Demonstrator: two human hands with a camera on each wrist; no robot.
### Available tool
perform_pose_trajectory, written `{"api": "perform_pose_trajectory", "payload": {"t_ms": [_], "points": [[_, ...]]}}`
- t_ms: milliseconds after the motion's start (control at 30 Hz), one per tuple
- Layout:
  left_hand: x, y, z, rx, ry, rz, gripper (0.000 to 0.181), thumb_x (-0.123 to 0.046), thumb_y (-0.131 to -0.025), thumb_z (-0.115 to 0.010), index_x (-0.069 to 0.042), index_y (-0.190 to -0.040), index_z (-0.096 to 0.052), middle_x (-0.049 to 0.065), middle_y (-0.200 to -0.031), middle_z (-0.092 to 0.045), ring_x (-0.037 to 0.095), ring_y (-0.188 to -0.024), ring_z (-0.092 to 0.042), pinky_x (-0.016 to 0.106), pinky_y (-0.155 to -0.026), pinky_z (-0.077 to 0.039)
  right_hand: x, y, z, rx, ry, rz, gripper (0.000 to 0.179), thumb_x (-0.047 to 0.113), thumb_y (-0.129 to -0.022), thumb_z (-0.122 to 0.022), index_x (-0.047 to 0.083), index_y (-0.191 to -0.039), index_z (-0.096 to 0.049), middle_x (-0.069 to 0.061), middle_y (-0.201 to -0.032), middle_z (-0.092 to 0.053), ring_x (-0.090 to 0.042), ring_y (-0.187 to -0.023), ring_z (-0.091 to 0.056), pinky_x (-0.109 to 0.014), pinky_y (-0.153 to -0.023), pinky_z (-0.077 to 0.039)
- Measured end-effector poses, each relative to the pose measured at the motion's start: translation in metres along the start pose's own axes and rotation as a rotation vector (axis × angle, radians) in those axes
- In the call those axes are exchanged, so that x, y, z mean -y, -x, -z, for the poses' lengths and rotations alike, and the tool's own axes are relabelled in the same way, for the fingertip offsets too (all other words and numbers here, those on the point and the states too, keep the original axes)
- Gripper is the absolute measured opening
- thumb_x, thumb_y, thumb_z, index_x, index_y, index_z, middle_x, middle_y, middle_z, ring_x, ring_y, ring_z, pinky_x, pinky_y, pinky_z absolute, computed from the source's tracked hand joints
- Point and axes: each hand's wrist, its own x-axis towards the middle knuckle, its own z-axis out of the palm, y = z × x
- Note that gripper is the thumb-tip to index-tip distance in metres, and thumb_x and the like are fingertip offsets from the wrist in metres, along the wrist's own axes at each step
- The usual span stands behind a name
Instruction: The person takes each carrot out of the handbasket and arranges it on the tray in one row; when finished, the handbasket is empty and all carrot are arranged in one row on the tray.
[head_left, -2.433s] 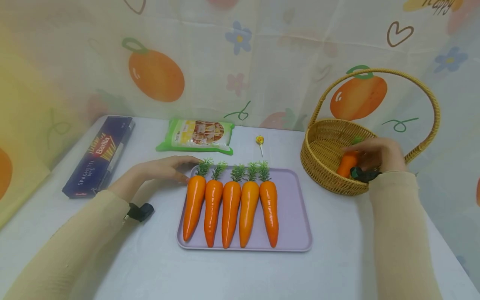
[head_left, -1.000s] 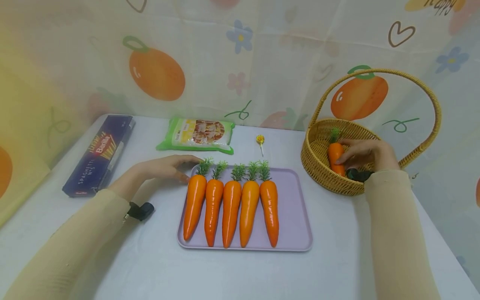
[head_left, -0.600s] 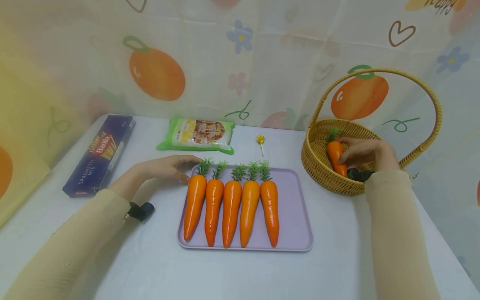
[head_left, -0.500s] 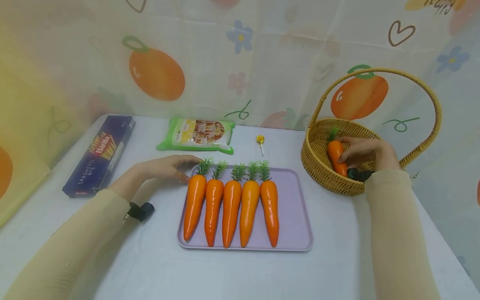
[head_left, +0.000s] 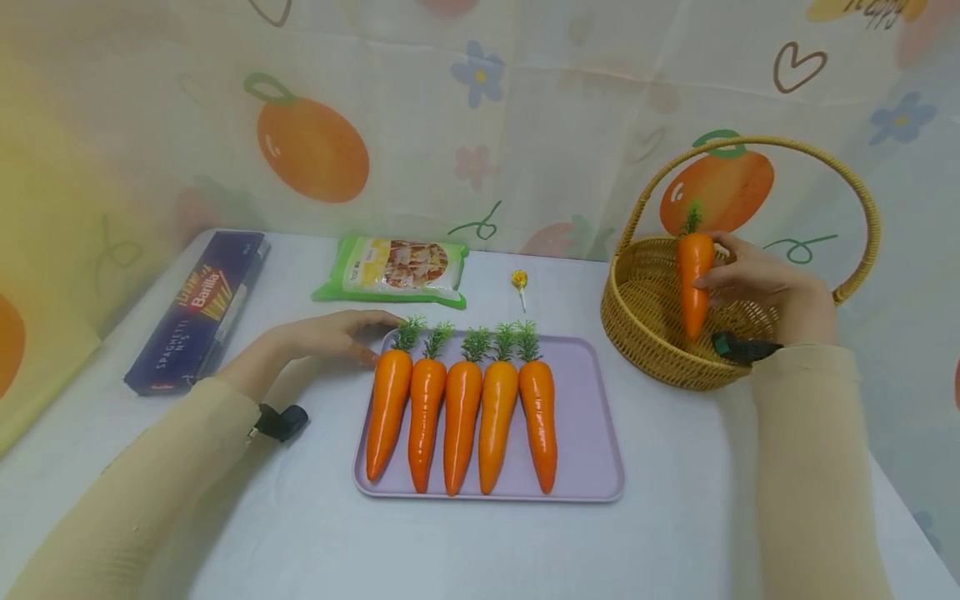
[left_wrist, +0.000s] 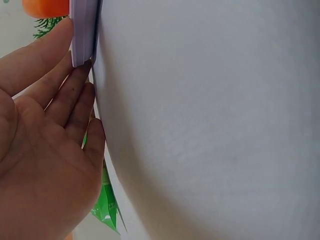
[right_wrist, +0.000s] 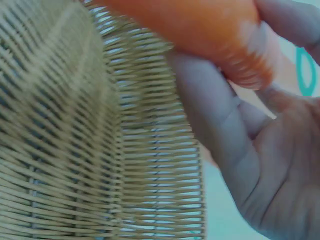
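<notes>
Over the wicker basket (head_left: 637, 350) on the right, my right hand (head_left: 757, 275) holds an orange toy carrot (head_left: 694, 275) between thumb and fingers. The carrot is upright, green top up, its tip below the rim level in the head view. In the right wrist view the carrot (right_wrist: 210, 35) lies across my fingers beside the woven wall. My left hand (head_left: 322, 340) rests at the far left corner of a lilac tray (head_left: 585, 417), fingers fairly straight; the left wrist view has thumb and fingertips at the tray's edge (left_wrist: 84, 32). Several carrots (head_left: 462, 429) lie side by side on the tray.
A blue spaghetti box (head_left: 198, 312) lies at the left. Behind the tray are a green-and-white food packet (head_left: 397, 269) and a yellow lollipop (head_left: 520, 282). The basket's tall handle (head_left: 862, 192) arches over its opening, near the patterned curtain (head_left: 547, 125).
My right hand has raised the carrot from inside the basket and moved it slightly right, turning it more upright. My left hand and the tray have stayed still.
</notes>
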Motion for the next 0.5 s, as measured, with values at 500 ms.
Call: {"api": "perform_pose_trajectory", "payload": {"t_ms": [500], "points": [[-0.003,0.000,0.000,-0.002,-0.020,0.010,0.064,-0.014,-0.086,-0.064,-0.009,-0.146,-0.044,0.020,-0.157,-0.037,0.043,-0.146,-0.029,0.063,-0.120,-0.018,0.047,0.030,-0.026,0.034,-0.264,0.204,0.070,-0.005,-0.093,-0.054,0.025,-0.146,-0.019,-0.002,-0.112,-0.065,-0.017,-0.096,-0.067,-0.038,-0.081,-0.059]]}}
